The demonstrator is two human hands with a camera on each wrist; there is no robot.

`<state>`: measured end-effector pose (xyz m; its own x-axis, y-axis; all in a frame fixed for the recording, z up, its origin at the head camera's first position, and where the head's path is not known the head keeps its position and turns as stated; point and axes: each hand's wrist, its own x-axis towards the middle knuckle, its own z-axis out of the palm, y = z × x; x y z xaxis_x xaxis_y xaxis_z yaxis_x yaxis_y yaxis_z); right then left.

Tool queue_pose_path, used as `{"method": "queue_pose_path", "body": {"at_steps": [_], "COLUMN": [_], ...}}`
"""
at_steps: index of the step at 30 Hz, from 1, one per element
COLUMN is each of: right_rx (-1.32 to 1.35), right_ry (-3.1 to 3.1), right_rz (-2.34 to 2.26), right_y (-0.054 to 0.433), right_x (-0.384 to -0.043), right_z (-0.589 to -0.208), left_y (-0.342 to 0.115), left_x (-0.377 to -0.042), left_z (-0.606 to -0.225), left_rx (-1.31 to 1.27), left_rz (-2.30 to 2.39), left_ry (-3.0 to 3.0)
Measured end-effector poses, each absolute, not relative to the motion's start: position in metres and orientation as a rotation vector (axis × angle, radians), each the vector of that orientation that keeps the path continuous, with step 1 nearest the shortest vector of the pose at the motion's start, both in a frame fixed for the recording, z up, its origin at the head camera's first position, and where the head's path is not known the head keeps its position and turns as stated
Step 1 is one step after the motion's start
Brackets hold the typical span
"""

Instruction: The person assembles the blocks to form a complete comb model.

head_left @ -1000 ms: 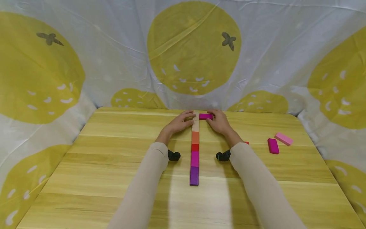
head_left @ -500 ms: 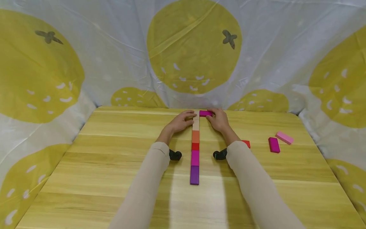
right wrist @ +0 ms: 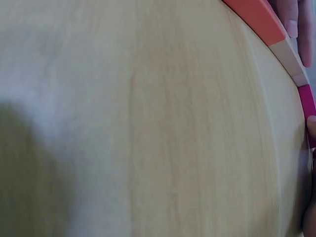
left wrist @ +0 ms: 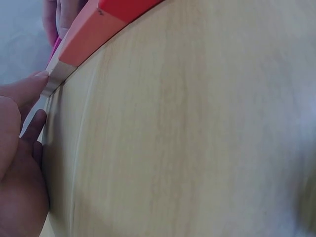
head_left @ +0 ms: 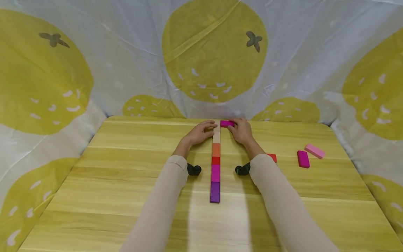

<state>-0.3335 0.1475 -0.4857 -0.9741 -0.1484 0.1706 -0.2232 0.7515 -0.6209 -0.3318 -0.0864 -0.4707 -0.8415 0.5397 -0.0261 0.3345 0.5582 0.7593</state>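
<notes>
In the head view a straight row of blocks runs away from me, from a purple block [head_left: 215, 192] through a magenta block [head_left: 215, 173], a red block [head_left: 216, 160] and an orange block [head_left: 216, 149] to beige blocks [head_left: 217, 137] at the far end. My left hand [head_left: 196, 134] lies left of that end, fairly straight fingertips touching the beige blocks. On the other side my right hand [head_left: 241, 131] pinches a second magenta block [head_left: 226, 124] between thumb and fingers. This block lies crosswise, its left end against the farthest beige one. The right wrist view shows the magenta block [right wrist: 307, 101] meeting the beige end.
Right of the row lie a loose magenta block [head_left: 303, 159] and a pink block [head_left: 315, 151]. A red block [head_left: 271, 158] is partly covered by the right sleeve. Behind the wooden table [head_left: 126, 189] hangs a patterned curtain [head_left: 214, 52]. Dark wrist devices [head_left: 194, 170] hang under the wrists.
My right hand has pushed the crosswise magenta block slightly away from me, bringing it level with the row's far end. My left hand has stayed at the beige blocks.
</notes>
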Motion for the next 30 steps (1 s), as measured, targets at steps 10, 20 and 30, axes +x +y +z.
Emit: {"method": "queue_pose_path", "body": {"at_steps": [10,20,30], "right_rx": [0.321,0.34,0.51], "right_ry": [-2.805,-2.823,-2.866], "right_rz": [1.337,1.509,1.428], "right_y": [0.162,0.197,0.222], "right_x": [-0.333,-0.313,-0.288], "right_z": [-0.482,-0.467,-0.449], "left_y": [-0.087,-0.086,-0.086], "left_x": [-0.332,-0.328,-0.326], "left_z": [-0.471,-0.471,-0.471], "left_rx": [0.722,0.674,0.662], "left_rz": [1.183,1.224,1.178], "left_ry": [2.535,2.519,2.544]}}
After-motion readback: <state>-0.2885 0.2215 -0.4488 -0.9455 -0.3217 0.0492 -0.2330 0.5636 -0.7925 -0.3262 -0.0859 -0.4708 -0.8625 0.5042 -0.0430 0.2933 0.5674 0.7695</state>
